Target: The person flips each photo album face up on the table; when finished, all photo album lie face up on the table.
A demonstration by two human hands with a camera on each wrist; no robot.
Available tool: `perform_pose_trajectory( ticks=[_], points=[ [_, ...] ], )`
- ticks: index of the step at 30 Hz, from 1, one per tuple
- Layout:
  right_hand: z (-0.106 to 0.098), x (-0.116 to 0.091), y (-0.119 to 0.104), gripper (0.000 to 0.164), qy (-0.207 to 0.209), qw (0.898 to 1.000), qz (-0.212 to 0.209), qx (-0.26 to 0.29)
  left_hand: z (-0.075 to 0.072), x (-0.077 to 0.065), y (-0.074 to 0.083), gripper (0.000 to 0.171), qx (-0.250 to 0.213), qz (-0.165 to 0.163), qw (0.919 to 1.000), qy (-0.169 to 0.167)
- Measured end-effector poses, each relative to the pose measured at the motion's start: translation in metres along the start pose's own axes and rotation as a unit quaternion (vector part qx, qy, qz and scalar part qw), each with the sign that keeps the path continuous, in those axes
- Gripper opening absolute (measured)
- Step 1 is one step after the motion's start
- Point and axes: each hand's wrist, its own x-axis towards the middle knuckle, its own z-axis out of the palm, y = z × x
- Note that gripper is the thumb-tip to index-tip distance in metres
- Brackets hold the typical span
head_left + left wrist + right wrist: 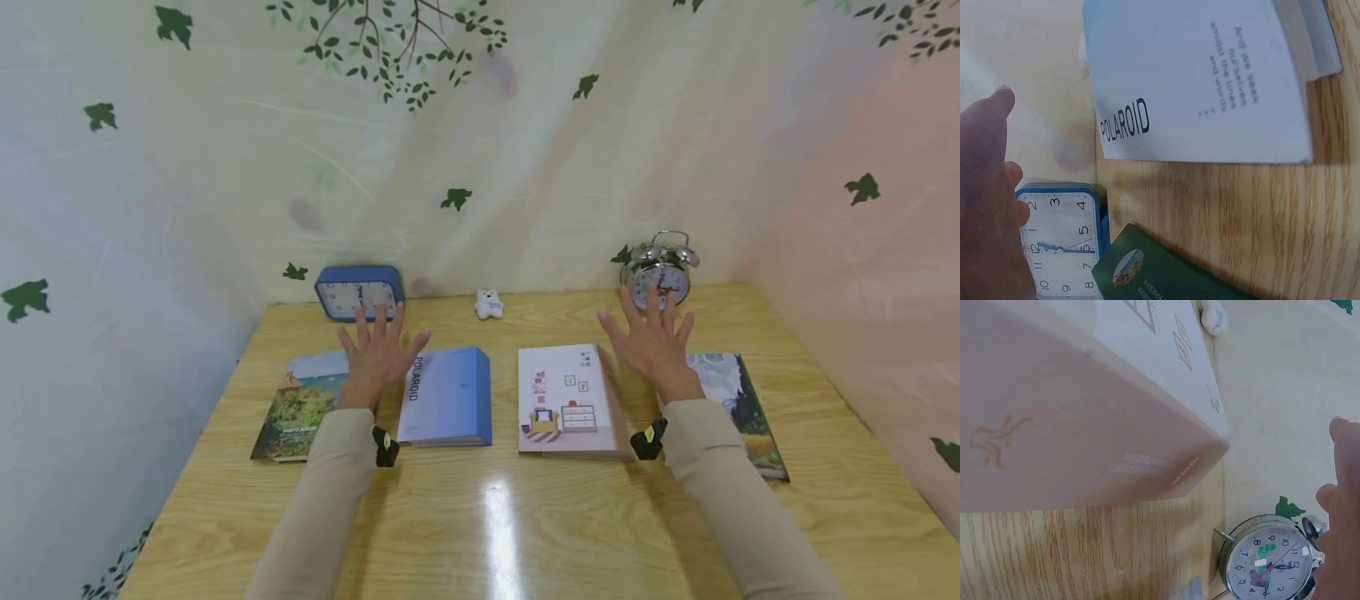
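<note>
Wooden table [442, 517] under spread fingers [381, 325]

The left hand [375, 358], fingers splayed wide, is near the blue POLAROID book [442, 396] and the landscape-covered book [303, 408], both lying down; the right hand [656, 348], spread likewise, is near the white illustrated book [558, 396] (a silver alarm clock [662, 271] stands beyond).

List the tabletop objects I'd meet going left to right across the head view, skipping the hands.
Landscape-cover book, blue rectangular clock, blue POLAROID book, white bear figurine, white furniture-cover book, silver twin-bell alarm clock, second landscape-cover book.
</note>
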Motion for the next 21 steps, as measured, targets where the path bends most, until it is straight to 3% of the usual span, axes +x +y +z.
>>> perform_pose_trajectory(
  ticks=[7,14,18,21],
  points=[
    [-0.001,0.003,-0.006,0.082,0.049,0.998,-0.023,0.006,-0.007,0.002,-0.007,0.083,-0.018,0.022,0.9995,0.017],
    [-0.003,0.013,-0.020,0.082,0.112,0.990,-0.075,0.038,-0.028,0.003,-0.027,0.075,-0.125,0.068,0.9880,0.062],
    [-0.003,0.017,-0.038,0.077,0.121,0.983,-0.107,0.093,-0.039,-0.002,-0.044,0.075,-0.188,0.045,0.9797,0.055],
    [0.000,0.017,-0.053,0.074,0.120,0.977,-0.131,0.119,-0.043,-0.008,-0.058,0.073,-0.205,0.022,0.9770,0.054]
  ],
)
